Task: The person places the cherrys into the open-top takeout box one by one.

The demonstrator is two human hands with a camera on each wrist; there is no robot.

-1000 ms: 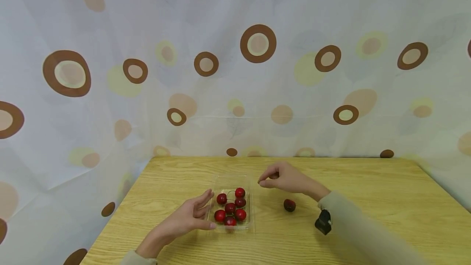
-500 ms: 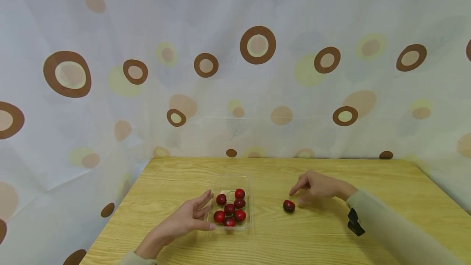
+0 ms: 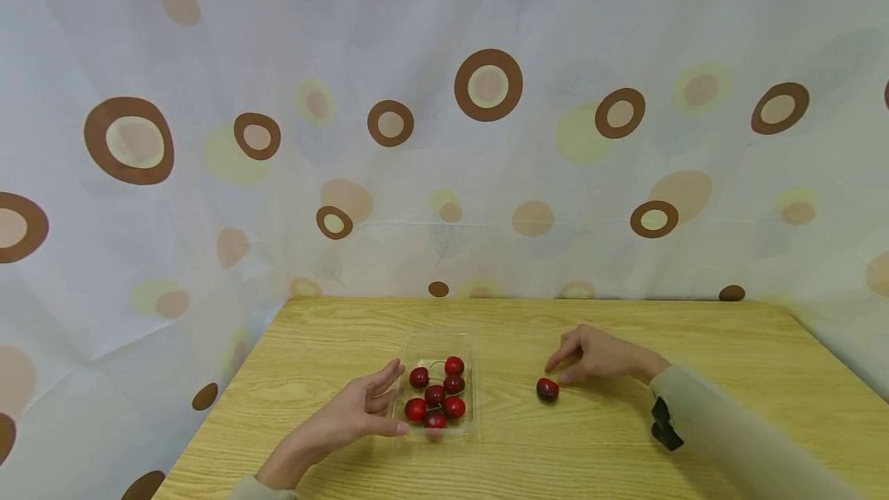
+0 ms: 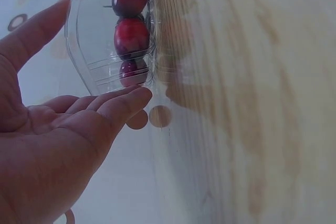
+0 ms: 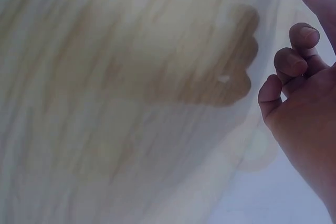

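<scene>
A clear plastic box (image 3: 474,417) sits on the wooden table with several red cherries (image 3: 434,394) in it, some with thin stems. My left hand (image 3: 357,407) is at its left side, fingers extended along the wall and thumb at the near corner. In the left wrist view, the thumb tip meets the rim and the fingertips lie right at the box's edge. One dark red cherry (image 3: 547,390) lies on the table to the right of the box. Close behind it is my right hand (image 3: 600,353), thumb and forefinger apart, the other fingers loosely curled.
The wooden table (image 3: 701,376) reaches back to a patterned curtain (image 3: 542,160), which also hangs along the left and right sides. A dark band (image 3: 665,424) sits on the right sleeve.
My right hand has moved right, from beside the box to the lone cherry, and its finger and thumb have parted. The left hand and the box look unmoved.
</scene>
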